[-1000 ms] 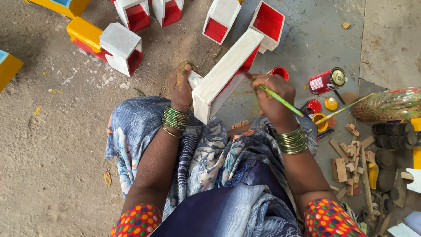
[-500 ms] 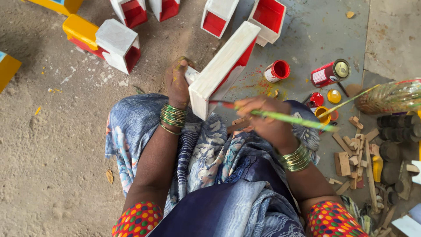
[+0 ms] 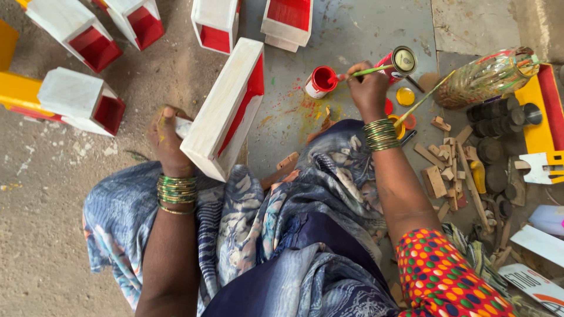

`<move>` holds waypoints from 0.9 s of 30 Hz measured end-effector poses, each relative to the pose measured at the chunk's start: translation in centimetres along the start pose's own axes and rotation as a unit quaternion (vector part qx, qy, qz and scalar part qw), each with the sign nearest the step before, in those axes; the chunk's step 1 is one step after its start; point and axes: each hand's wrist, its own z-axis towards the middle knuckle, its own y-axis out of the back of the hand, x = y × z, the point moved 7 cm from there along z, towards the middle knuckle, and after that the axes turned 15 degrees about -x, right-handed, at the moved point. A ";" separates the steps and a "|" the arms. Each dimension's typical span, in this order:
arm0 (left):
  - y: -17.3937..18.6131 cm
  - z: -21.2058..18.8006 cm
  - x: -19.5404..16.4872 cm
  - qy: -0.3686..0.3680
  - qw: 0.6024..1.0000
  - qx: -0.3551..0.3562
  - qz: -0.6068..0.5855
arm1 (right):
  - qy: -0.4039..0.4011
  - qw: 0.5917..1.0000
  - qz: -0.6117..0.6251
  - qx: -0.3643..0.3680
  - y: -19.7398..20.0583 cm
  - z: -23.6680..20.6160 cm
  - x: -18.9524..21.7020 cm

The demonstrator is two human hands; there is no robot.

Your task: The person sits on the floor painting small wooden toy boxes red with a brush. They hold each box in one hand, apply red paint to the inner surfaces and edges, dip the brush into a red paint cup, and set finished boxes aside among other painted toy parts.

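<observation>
My left hand grips the near end of a long white wooden box with a red-painted inside, resting tilted against my knee. My right hand holds a thin green-handled paintbrush, its tip dipped into a small cap of red paint on the floor. Green bangles ring both wrists. A red paint tin with a round lid stands just beyond my right hand.
Several white boxes with red insides lie across the floor ahead and left, beside a yellow piece. Right of me are a paint-smeared bottle holding brushes, small wooden offcuts, dark round wheels and yellow-and-red toy parts.
My right hand left the box and swung right and forward with the brush, reaching the red paint cap. The left hand kept hold of the box.
</observation>
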 end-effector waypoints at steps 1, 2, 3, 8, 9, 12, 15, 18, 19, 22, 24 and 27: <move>0.0 0.0 -0.2 -0.006 1.000 -0.001 0.002 | 0.025 0.999 -0.029 0.003 -1.0 -0.1 -0.6; 0.0 0.1 -0.4 -0.012 1.000 -0.003 0.003 | 0.009 1.000 -0.021 0.011 -1.9 -0.4 -1.4; -0.1 0.1 -0.5 -0.018 1.000 -0.005 0.004 | -0.005 1.000 -0.014 0.020 -2.8 -0.7 -2.1; -0.7 0.2 0.1 0.056 0.995 -0.009 -0.084 | -0.028 0.999 0.018 0.035 -6.4 -1.0 -3.9; -0.8 0.2 0.1 0.057 0.995 -0.010 -0.083 | -0.030 0.998 0.020 0.045 -6.9 -1.0 -4.0; -1.1 0.3 -0.2 0.055 0.995 -0.003 -0.087 | -0.035 0.997 0.055 0.031 -6.6 -0.9 -3.9; -1.0 0.3 -0.6 0.039 0.999 -0.001 -0.035 | -0.080 0.996 0.050 -0.010 -4.9 -0.6 -4.1; -1.0 0.2 -0.7 0.026 0.999 -0.004 -0.022 | -0.080 0.995 0.045 -0.036 -3.3 -0.6 -3.6; -1.0 0.2 -0.7 0.022 0.999 0.000 -0.029 | -0.069 0.995 0.048 -0.044 -2.9 -0.6 -3.4; -0.9 0.2 -0.4 0.009 0.999 0.004 -0.046 | -0.026 0.999 -0.032 -0.009 -2.9 -0.7 -3.3; -0.6 0.3 0.0 0.004 0.999 -0.008 -0.048 | 0.011 0.999 -0.046 -0.019 -2.2 -0.4 -3.4; -0.5 0.2 0.6 0.008 0.997 -0.011 -0.072 | 0.028 0.996 -0.016 -0.081 0.2 0.2 -3.2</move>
